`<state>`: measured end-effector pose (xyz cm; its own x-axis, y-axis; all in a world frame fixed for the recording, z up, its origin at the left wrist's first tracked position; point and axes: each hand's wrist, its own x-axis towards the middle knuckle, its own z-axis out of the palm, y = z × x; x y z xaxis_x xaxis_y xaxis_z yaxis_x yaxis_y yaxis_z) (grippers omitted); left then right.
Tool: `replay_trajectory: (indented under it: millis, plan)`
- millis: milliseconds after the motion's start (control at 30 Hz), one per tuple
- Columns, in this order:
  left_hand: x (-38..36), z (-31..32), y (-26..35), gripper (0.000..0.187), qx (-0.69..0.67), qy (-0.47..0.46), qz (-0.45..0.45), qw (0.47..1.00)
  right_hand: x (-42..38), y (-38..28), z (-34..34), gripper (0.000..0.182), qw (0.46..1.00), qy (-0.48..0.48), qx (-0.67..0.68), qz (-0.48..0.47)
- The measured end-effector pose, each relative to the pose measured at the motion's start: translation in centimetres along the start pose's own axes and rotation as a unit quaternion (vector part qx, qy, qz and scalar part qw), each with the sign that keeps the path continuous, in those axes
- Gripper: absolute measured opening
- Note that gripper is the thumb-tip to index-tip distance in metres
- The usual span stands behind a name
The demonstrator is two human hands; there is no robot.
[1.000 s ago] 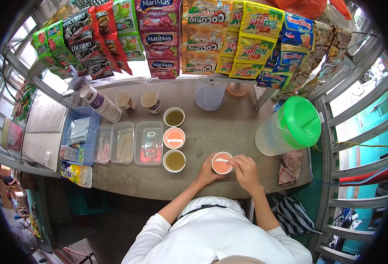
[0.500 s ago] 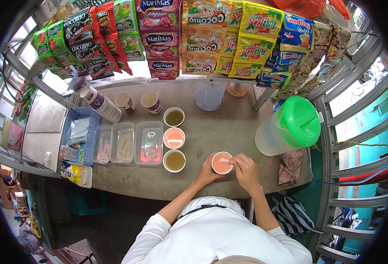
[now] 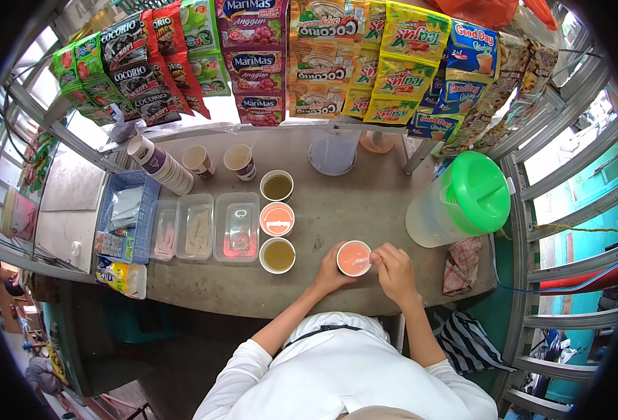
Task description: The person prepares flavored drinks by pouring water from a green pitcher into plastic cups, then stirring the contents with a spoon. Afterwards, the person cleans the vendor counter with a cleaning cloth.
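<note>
My left hand (image 3: 330, 274) is wrapped round a paper cup (image 3: 354, 273) of pink drink (image 3: 351, 255) standing near the table's front edge. Between the thumb and fingers of my right hand (image 3: 394, 273) is a pale, see-through spoon (image 3: 364, 261), its lower end dipped in the drink. To the left stand three more cups in a column: a far cup of greenish drink (image 3: 276, 186), a middle cup (image 3: 277, 219) with an orange-pink top, and a near cup of greenish drink (image 3: 278, 255).
Clear plastic boxes (image 3: 237, 227), a blue basket (image 3: 156, 183) and stacked paper cups (image 3: 160, 165) occupy the table's left side. A pitcher with a green lid (image 3: 478, 192) and a checked cloth (image 3: 462, 266) are at right. Drink sachets (image 3: 326, 59) hang along the back.
My right hand has shifted slightly to the right with the spoon, whose tip stays in the drink. My left hand and the cup hold nearly the same place.
</note>
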<state>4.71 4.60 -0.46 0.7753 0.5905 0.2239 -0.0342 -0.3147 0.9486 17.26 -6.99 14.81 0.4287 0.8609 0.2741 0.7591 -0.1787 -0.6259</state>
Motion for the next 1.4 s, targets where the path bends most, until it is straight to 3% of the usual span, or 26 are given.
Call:
replay_trajectory:
  millis: [100,200,400,500,600,800,900,1000,1100,1400]
  plan:
    - [0.1,-0.1,0.4,0.089,-0.002,-0.003,0.002,1.000,0.2,-0.2,0.5,0.024,0.999,0.034,0.024,-0.002]
    - [0.3,-0.3,0.6,0.088,-0.012,-0.015,-0.005,1.000,-0.1,0.0,1.1,0.026,0.993,0.024,0.101,0.056]
    - [0.2,-0.1,0.6,0.083,0.001,0.015,-0.006,1.000,-0.3,0.5,0.4,0.029,0.986,-0.022,0.146,0.072]
    - [0.0,-0.1,0.4,0.088,-0.002,-0.006,-0.029,1.000,0.0,0.4,-0.1,0.027,0.999,-0.012,0.030,0.017]
    - [0.0,0.0,0.4,0.088,0.004,-0.001,-0.026,1.000,0.2,0.1,0.1,0.025,1.000,0.016,0.008,0.010]
    - [0.3,-0.2,0.9,0.086,-0.009,-0.007,-0.011,1.000,0.2,0.0,1.3,0.024,0.998,0.043,0.047,0.009]
    - [0.2,-0.2,0.6,0.085,-0.007,-0.012,-0.023,1.000,-0.2,0.1,1.4,0.025,0.992,0.004,0.112,0.065]
    - [0.1,-0.1,0.5,0.085,-0.002,0.004,-0.022,1.000,-0.2,0.4,0.8,0.026,0.992,-0.024,0.112,0.046]
    - [0.1,0.0,0.4,0.086,0.000,0.013,-0.015,1.000,0.1,0.4,0.2,0.025,0.999,-0.029,0.028,0.017]
    - [0.3,-0.3,1.0,0.088,-0.001,-0.004,-0.003,1.000,0.3,0.3,1.0,0.023,0.997,0.051,0.055,0.018]
